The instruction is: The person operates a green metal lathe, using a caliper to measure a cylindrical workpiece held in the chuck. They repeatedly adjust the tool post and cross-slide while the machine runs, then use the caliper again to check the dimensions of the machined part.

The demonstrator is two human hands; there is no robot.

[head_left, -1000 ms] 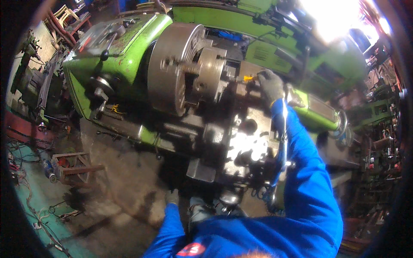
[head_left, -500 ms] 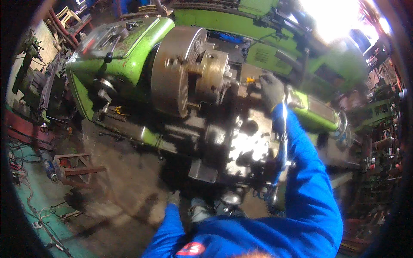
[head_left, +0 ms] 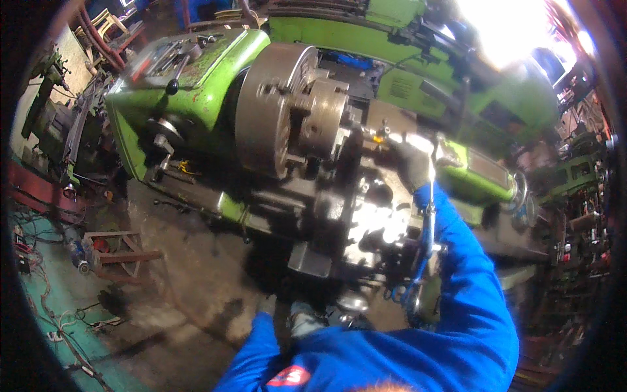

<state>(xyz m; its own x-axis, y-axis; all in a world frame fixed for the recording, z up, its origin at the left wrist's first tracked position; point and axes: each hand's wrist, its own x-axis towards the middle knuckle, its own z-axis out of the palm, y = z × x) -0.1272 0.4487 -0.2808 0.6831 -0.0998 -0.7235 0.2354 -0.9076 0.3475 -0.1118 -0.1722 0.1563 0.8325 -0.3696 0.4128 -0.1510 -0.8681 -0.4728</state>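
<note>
Fingers on my right hand (head_left: 413,166) are reaching in over the lathe carriage (head_left: 377,225), grey glove on, and from up here I honestly can't tell if they're clenched around something or just resting – glare washes out that spot. Closest thing to them is a little yellow piece (head_left: 378,139), sitting just left of the glove, near the far end of the carriage. Can't make out whether the two actually touch.

Left hand (head_left: 266,304) is hanging down low on the near side, gloved too, well apart from the machine's chuck. It's small and dark in my view, so no idea whether those fingers are curled or loose.

To the left of the yellow piece there's a steel cylinder (head_left: 326,116), and left of that the big round chuck (head_left: 268,108) up against the green headstock (head_left: 206,98). A lever knob (head_left: 172,87), black and round, stands in front of the headstock, and another bit of yellow (head_left: 186,168) is down on its near side. A shiny metal pipe (head_left: 431,219) runs right beside my blue right sleeve (head_left: 467,261) – with a blue hose (head_left: 413,291) at its near end. Far right of the lathe there's a handwheel (head_left: 520,186), and a reddish-brown metal frame (head_left: 124,256) stands on the floor to the left.
</note>
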